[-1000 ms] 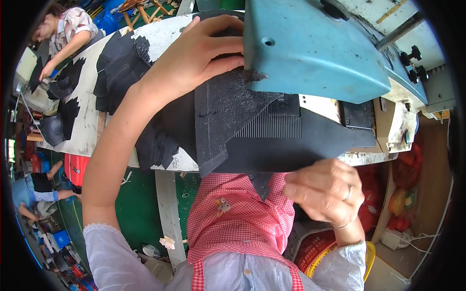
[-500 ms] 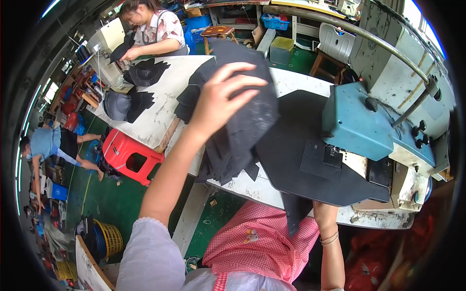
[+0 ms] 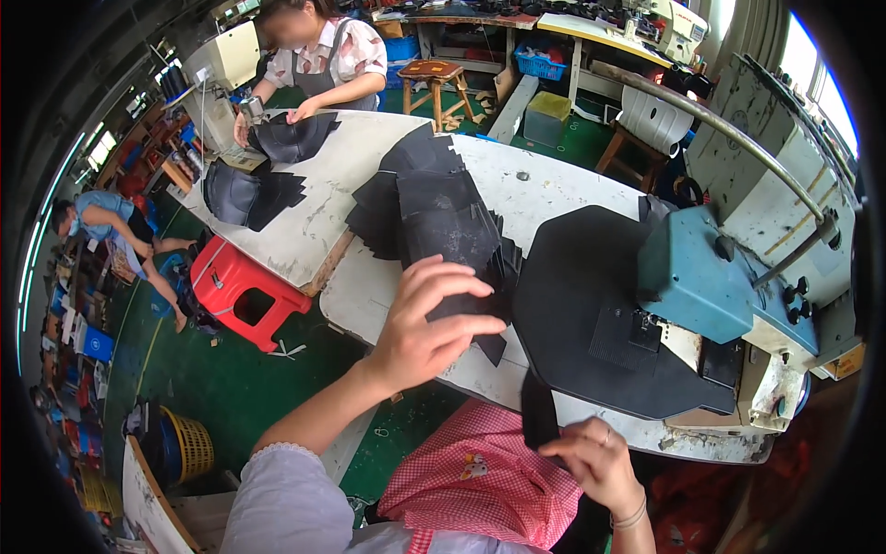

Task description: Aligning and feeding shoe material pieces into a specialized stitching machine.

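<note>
My left hand [image 3: 432, 319] hovers by the near end of a pile of black cut pieces [image 3: 438, 217], fingers curved and apart, with nothing seen in its grasp. The pieces overlap in fanned layers, some with notched edges. In front of the table, my right hand [image 3: 595, 457] pinches a narrow-looking black piece [image 3: 538, 411] that stands up from its fingers, slightly blurred. Beyond that piece lies a broad, flat black plate [image 3: 577, 295] around the needle area of a blue-green machine [image 3: 697, 268], at the right.
A red plastic stool [image 3: 245, 286] stands left of the white table [image 3: 498, 166]. Further black pieces [image 3: 249, 196] lie on the adjoining table, where a co-worker [image 3: 323, 69] handles one at a sewing machine [image 3: 226, 60]. A metal bar [image 3: 711, 111] slants over the blue-green machine.
My left hand has come down and nearer, off the pile. My right hand has come out from under the plate's edge, with the black piece now raised in its fingers.
</note>
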`<act>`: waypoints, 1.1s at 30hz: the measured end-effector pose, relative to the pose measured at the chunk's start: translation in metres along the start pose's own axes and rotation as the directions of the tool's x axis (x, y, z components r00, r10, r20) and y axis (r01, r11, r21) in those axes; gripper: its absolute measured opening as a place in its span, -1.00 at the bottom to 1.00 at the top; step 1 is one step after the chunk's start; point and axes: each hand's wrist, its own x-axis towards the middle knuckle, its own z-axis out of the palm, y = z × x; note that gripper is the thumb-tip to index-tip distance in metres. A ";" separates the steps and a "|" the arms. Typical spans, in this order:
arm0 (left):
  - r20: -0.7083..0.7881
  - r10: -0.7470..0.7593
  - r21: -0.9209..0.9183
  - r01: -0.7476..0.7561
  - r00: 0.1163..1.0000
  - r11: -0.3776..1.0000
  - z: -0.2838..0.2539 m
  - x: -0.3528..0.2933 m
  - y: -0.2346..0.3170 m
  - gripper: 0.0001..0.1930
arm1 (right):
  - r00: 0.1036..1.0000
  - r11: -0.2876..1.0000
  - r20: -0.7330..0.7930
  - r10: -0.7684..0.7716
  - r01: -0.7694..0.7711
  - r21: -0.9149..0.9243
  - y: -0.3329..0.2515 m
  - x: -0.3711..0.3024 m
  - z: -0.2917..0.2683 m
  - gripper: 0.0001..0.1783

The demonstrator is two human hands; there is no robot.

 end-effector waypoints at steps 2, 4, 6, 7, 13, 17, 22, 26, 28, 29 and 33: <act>-0.062 0.046 -0.064 -0.050 0.997 0.997 -0.010 0.009 0.020 -0.63 | 0.988 0.986 -0.013 -0.155 0.154 -0.058 -0.028 -0.004 -0.019 -0.60; -0.150 0.083 -0.137 -0.104 0.985 0.985 -0.019 0.020 0.039 -0.64 | 0.967 0.988 -0.212 -0.142 0.125 -0.095 -0.044 -0.012 -0.030 -0.65; -0.151 0.113 -0.233 -0.147 0.982 0.961 -0.019 0.031 0.056 -0.78 | 0.912 0.979 -0.410 -0.029 -0.057 -0.197 -0.050 -0.001 -0.035 -0.62; -0.096 0.074 -0.338 -0.102 0.993 0.936 -0.014 0.041 0.066 -0.80 | 0.869 0.982 -0.494 0.030 -0.119 -0.148 -0.043 0.004 -0.035 -0.58; 0.419 0.066 -0.111 -0.021 0.906 0.994 0.066 0.049 0.070 -0.32 | 0.877 0.882 -0.467 0.108 -0.301 -0.362 -0.025 0.035 -0.039 -0.69; 0.478 0.100 -0.113 -0.052 0.873 0.992 0.065 0.061 0.062 -0.31 | 0.878 0.900 -0.473 0.070 -0.260 -0.349 -0.013 0.039 -0.043 -0.78; 0.507 0.161 -0.201 -0.066 0.847 0.977 0.072 0.072 0.052 -0.33 | 0.862 0.894 -0.503 0.072 -0.279 -0.350 -0.011 0.039 -0.045 -0.78; 0.504 0.175 -0.234 -0.062 0.846 0.970 0.070 0.078 0.050 -0.36 | 0.872 0.894 -0.481 0.090 -0.284 -0.347 -0.013 0.039 -0.048 -0.79; 0.517 0.183 -0.243 -0.061 0.836 0.968 0.069 0.082 0.049 -0.38 | 0.872 0.895 -0.481 0.096 -0.287 -0.342 -0.012 0.039 -0.049 -0.79; 0.520 0.194 -0.253 -0.067 0.832 0.965 0.071 0.085 0.047 -0.38 | 0.871 0.898 -0.484 0.085 -0.277 -0.342 -0.011 0.039 -0.049 -0.79; 0.525 0.228 -0.283 -0.085 0.820 0.955 0.073 0.092 0.039 -0.41 | 0.886 0.897 -0.453 0.097 -0.275 -0.347 -0.010 0.039 -0.054 -0.77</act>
